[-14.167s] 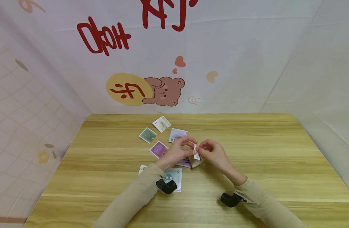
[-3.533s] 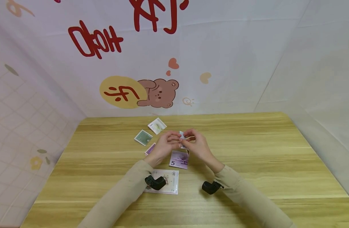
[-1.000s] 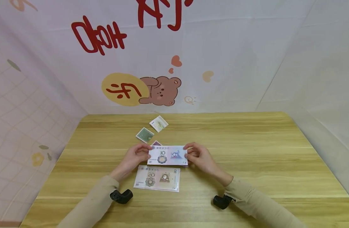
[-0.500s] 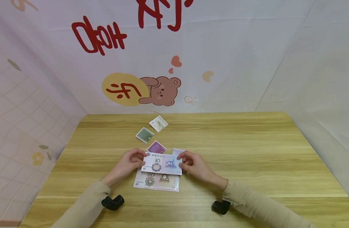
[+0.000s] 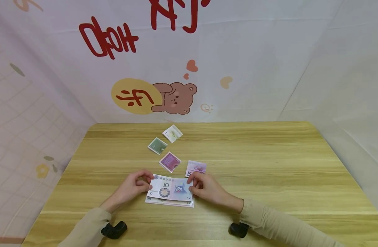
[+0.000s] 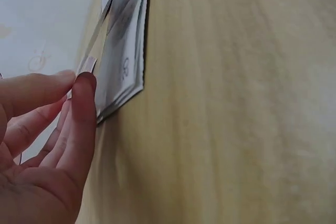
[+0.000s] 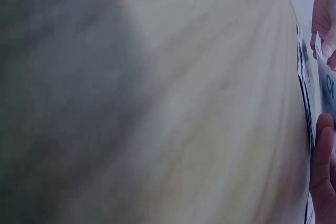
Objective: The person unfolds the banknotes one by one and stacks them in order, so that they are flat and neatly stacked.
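An unfolded 10 banknote [image 5: 171, 188], play money with a blue cartoon figure, is stretched between both hands. My left hand [image 5: 130, 188] pinches its left end between thumb and fingers, seen close up in the left wrist view. At the opposite end, my right hand [image 5: 208, 188] pinches the note the same way. Right beneath lies a flat stack of banknotes [image 6: 116, 72], a 20 on top, mostly covered by the 10 in the head view. In the right wrist view only fingertips [image 7: 323, 145] and part of the note show at the right edge.
Behind the hands lie folded banknotes: a pale purple 5 [image 5: 196, 167], a dark purple one [image 5: 170, 162], a green 2 [image 5: 157, 146] and a white 1 [image 5: 173, 133]. The wooden table [image 5: 269, 154] meets a printed cloth backdrop [image 5: 253, 68] at its far edge.
Earlier the hands worked a folded 20, then the folded 10. Now the 10 is unfolded and has come toward the body, over the 20 stack, uncovering the two purple folded notes.
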A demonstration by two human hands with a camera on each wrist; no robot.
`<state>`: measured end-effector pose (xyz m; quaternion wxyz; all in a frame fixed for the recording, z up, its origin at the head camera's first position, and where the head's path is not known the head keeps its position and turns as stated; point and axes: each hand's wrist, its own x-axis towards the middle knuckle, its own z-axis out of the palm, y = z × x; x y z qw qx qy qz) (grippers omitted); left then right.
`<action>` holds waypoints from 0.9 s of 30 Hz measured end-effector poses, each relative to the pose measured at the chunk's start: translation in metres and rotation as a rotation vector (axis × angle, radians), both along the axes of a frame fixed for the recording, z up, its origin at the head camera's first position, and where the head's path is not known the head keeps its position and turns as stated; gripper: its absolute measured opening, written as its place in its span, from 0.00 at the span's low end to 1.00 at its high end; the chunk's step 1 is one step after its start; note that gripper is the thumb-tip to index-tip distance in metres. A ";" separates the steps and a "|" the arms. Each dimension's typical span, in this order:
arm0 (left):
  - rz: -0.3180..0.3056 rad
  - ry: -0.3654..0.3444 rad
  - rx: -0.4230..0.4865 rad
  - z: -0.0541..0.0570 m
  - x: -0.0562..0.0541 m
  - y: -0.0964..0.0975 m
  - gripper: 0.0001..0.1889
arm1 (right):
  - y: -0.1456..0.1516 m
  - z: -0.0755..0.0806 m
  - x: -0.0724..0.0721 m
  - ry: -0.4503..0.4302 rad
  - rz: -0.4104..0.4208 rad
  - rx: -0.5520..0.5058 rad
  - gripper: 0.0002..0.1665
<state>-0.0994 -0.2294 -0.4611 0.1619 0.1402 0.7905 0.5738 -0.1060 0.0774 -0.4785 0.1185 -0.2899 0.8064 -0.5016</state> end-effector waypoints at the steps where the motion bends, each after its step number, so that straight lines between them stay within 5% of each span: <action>1: -0.008 0.001 0.002 -0.001 0.001 -0.001 0.15 | -0.001 -0.001 0.000 0.008 0.007 0.006 0.08; 8: -0.018 -0.005 -0.009 -0.004 0.007 -0.005 0.14 | -0.005 -0.001 0.003 0.082 0.026 0.067 0.08; 27: -0.025 0.041 -0.096 -0.004 0.007 -0.001 0.13 | -0.006 0.003 -0.001 0.086 0.061 0.194 0.11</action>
